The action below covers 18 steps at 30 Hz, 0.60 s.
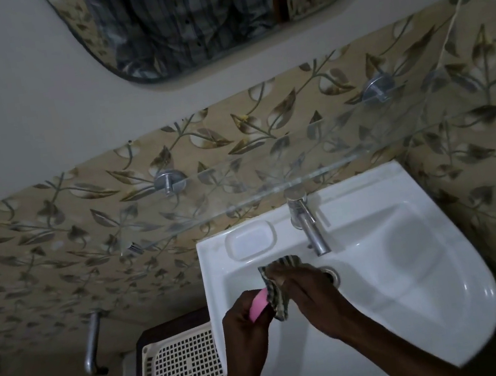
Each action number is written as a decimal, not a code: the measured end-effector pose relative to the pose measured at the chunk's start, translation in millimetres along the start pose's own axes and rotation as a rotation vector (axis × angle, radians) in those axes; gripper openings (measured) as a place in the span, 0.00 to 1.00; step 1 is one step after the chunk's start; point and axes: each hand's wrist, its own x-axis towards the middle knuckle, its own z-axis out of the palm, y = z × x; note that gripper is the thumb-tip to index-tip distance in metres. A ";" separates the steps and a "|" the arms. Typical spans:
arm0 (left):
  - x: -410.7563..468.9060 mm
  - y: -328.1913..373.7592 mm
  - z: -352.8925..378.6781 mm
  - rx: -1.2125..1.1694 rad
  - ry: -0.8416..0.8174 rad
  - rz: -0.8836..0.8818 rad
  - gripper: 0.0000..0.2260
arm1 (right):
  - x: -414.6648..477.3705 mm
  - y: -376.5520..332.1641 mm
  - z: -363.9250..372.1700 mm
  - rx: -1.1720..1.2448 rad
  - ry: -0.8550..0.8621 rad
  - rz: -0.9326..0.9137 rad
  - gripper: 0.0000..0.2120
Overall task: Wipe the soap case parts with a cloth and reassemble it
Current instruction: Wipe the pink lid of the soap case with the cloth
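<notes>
Over the left side of the white sink (419, 290), my left hand (245, 321) grips a pink soap case part (256, 305); only a small piece of it shows between my fingers. My right hand (308, 288) holds a striped grey cloth (277, 287) and presses it against the pink part. The cloth is bunched and hides most of the part's right side. Both hands touch each other around the part.
A chrome tap (309, 226) stands behind my hands, with a drain (331, 273) below it. The sink rim has a moulded soap recess (250, 239). A cream perforated tray (184, 367) lies on a dark stand at left. A glass shelf (273, 190) juts from the tiled wall.
</notes>
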 end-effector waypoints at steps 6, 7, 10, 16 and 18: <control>-0.2 6.5 12.5 -0.088 0.087 0.015 0.03 | 8.7 21.6 18.7 -0.141 0.128 -0.129 0.12; -2.4 5.2 11.8 -0.089 0.103 0.015 0.02 | 10.4 24.7 16.7 -0.068 0.161 -0.018 0.13; -2.5 6.6 12.6 -0.089 0.170 0.003 0.06 | 10.3 18.3 18.6 0.100 0.160 0.086 0.16; 3.0 6.6 5.5 -0.182 0.173 -0.011 0.11 | 0.6 27.5 5.8 -0.339 -0.181 -0.358 0.44; 1.2 7.6 8.3 -0.182 0.195 -0.044 0.11 | 6.3 38.5 -0.4 -0.502 -0.100 -0.418 0.43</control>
